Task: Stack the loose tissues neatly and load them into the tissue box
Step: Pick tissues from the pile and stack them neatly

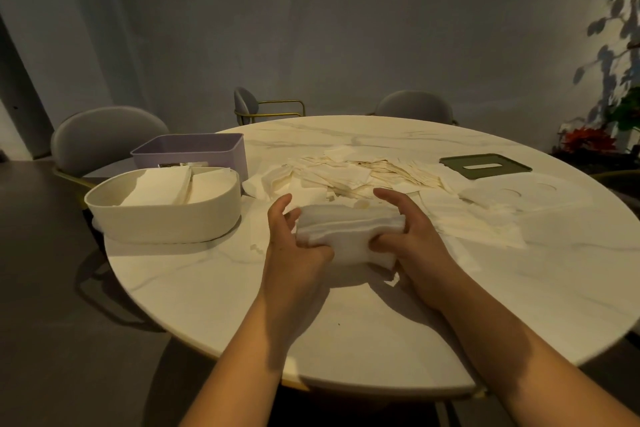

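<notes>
A thick stack of white tissues sits between my two hands just above the round marble table. My left hand grips its left end, thumb on top. My right hand grips the right end, fingers curled over the far side. Behind the stack lies a wide scatter of loose tissues. To the left stands a white oval tissue box, open on top, with folded tissues inside.
A purple rectangular box stands behind the white one. A dark green lid with a slot lies at the far right, and a white lid in front of it. Grey chairs ring the table's far side.
</notes>
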Motion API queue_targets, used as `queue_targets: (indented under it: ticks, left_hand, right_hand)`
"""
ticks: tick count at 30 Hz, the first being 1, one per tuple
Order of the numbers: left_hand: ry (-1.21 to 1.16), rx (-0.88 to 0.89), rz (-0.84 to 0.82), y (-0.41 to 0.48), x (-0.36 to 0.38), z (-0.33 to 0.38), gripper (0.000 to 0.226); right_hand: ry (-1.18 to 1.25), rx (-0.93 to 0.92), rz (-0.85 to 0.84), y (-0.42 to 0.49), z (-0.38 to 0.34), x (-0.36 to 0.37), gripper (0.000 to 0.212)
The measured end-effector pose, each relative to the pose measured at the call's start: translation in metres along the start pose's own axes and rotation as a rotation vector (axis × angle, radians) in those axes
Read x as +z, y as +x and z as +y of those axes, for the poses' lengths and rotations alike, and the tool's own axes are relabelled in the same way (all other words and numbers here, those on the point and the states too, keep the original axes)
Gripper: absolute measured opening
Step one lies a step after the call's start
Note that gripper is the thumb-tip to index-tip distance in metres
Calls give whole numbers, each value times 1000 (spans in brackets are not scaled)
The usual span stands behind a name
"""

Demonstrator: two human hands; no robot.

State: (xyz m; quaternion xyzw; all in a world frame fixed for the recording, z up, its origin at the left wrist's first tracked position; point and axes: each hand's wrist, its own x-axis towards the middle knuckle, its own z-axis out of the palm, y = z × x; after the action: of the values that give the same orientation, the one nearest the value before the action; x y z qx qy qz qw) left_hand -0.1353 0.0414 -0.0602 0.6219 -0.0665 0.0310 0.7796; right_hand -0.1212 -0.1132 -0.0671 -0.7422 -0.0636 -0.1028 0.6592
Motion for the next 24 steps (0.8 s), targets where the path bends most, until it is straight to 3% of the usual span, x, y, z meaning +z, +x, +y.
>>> queue_targets:
  ticks: [7, 13, 16, 21, 24]
  left_hand:
    - [-86, -88, -27, -4, 4, 3, 84]
    - [129, 16, -116, 1, 0, -3, 79]
    - [129, 59, -45, 3, -1, -5, 71]
    - [-54, -48, -2, -2, 1, -3, 48]
    - [-28, 12, 29, -3, 3, 1, 37]
  right_hand:
    - [-107, -39, -83, -1, 1, 4, 66]
    - [-157, -104, -83, -3, 0, 6, 62]
    - [-136, -120, -21, 0, 1, 5, 62]
    - [-158, -130, -35, -1, 2, 5, 57]
    - [-161, -128, -24, -1, 2, 5, 52]
